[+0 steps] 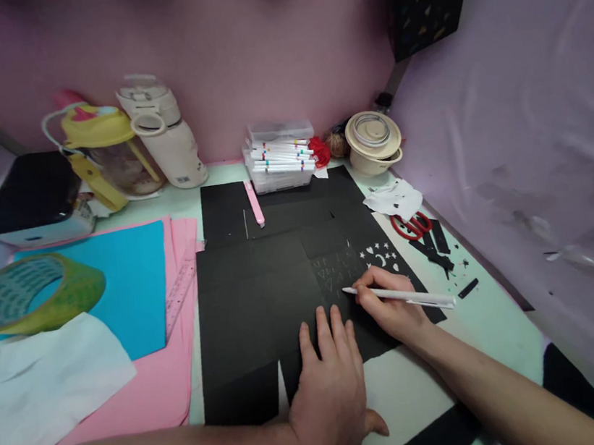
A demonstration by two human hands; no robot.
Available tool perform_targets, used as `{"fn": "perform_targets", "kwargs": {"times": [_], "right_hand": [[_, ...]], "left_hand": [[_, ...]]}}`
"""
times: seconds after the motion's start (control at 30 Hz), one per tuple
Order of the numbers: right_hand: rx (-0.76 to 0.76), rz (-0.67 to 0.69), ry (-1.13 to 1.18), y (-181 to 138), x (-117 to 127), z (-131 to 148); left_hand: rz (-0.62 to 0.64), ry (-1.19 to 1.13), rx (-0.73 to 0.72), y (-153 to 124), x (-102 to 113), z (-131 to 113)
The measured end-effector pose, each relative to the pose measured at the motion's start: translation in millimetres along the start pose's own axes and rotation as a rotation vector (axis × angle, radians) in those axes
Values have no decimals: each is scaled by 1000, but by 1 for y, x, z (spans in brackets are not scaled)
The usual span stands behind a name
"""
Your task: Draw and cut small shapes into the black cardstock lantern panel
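Note:
My right hand [395, 304] grips a white pen [416, 296], its tip at the surface of the black paper [251, 287]. Faint triangular outlines are drawn on the paper just beyond the tip. Star, heart and moon shapes [381, 259] show pale against the black, right of those outlines. Flat on the lower part of the paper lies my left hand [331, 378], fingers stretched out and thumb to the side, holding nothing. Near the paper's far edge rests a pink craft knife [254, 204].
Red-handled scissors [411, 226] and black scraps [438, 237] lie at right. Behind the paper stand a box of white pens [281, 159] and a cream bowl [373, 143]. Left are a green tape roll [84, 287], blue sheet [139, 272], pink sheets [171, 392] and a white bottle [178, 150].

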State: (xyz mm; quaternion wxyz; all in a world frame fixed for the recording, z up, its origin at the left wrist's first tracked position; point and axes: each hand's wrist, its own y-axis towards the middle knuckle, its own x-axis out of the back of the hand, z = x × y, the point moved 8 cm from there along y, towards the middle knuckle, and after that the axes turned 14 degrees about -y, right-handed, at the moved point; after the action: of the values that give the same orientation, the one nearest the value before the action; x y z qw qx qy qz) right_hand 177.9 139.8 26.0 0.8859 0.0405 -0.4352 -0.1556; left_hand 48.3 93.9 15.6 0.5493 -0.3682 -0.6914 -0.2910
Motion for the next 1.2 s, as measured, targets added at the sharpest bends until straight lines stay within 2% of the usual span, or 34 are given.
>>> {"fn": "perform_targets", "kwargs": {"times": [0.7, 1.2], "right_hand": [[-24, 12, -11, -1, -3, -6], [79, 51, 8, -1, -3, 4]], "left_hand": [[-63, -13, 1, -1, -4, -1], [-76, -6, -2, -1, 0, -2]]}}
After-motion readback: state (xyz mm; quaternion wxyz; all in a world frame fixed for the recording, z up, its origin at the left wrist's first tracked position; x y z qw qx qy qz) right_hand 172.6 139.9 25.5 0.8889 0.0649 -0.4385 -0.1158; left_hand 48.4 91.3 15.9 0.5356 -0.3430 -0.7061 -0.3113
